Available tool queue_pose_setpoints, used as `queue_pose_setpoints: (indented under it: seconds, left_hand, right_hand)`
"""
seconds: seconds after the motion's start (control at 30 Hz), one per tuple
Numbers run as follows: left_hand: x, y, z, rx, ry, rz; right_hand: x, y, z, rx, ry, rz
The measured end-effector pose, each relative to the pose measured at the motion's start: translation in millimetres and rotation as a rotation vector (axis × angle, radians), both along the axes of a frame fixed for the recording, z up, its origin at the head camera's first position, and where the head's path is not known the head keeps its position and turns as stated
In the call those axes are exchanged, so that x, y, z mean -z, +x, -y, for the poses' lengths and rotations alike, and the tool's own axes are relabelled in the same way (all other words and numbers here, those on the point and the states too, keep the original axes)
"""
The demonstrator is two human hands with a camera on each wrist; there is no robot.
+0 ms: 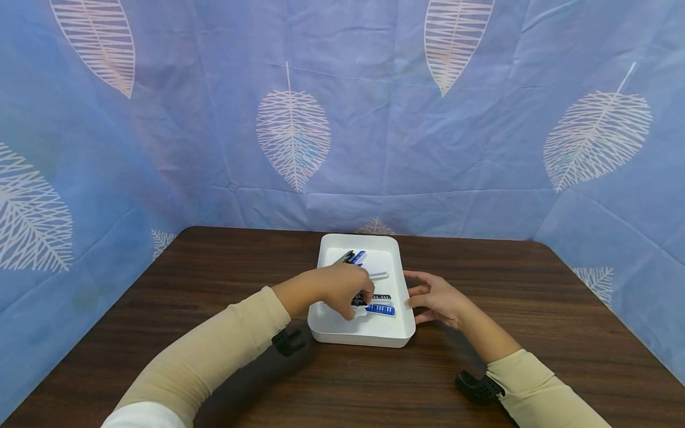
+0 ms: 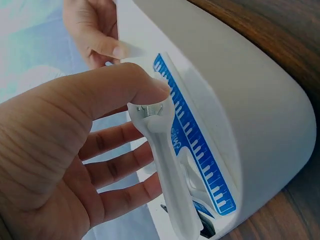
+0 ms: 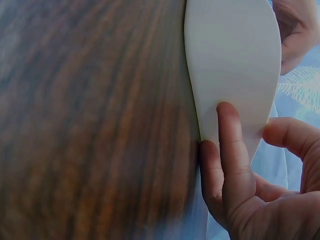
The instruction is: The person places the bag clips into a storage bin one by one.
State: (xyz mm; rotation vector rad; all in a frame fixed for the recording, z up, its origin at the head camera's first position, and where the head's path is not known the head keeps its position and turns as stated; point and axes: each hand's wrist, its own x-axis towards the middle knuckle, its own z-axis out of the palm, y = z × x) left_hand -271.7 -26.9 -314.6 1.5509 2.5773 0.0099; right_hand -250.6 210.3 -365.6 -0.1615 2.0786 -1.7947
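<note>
A white tray [image 1: 342,340] stands on the table, holding several keyboard-patterned clips. My left hand [image 1: 342,288] is inside it, thumb and fingers pinching a white plastic clip [image 2: 167,165] with a small metal spring at its head. The left wrist view shows a blue clip [image 2: 192,145] with white keys lying right beside it, along the tray wall. In the head view, a black-and-white clip [image 1: 382,296] lies near the fingers. My right hand [image 1: 439,300] touches the tray's right wall, extended fingers on its outer face and thumb at the rim.
Farther back in the tray lie another blue clip [image 1: 359,257] and a clear or white piece [image 1: 379,276]. The dark wooden table [image 1: 241,255] extends around the tray. A blue leaf-patterned cloth [image 1: 353,137] hangs behind and at both sides.
</note>
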Motion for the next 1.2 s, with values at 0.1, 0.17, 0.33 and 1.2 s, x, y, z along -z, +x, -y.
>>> queue_pose_setpoints:
  seconds: [0.1, 0.17, 0.33, 1.2]
  left_hand:
    - [1.7, -1.4, -3, -0.011, -0.027, 0.02]
    - [2.7, -2.0, -5, -0.017, -0.042, 0.037]
    - [4.8, -3.4, -7, -0.014, -0.077, 0.037]
    - [-1.4, -1.9, -3, -0.064, -0.091, 0.172]
  right_hand:
    - [0.4, -0.5, 0, 0.006, 0.006, 0.004]
    - [0.7, -0.9, 1, 0.014, 0.012, 0.006]
    - [-0.1, -1.1, 1, 0.02, 0.018, 0.008]
    - [-0.6, -0.1, 1, 0.01, 0.007, 0.004]
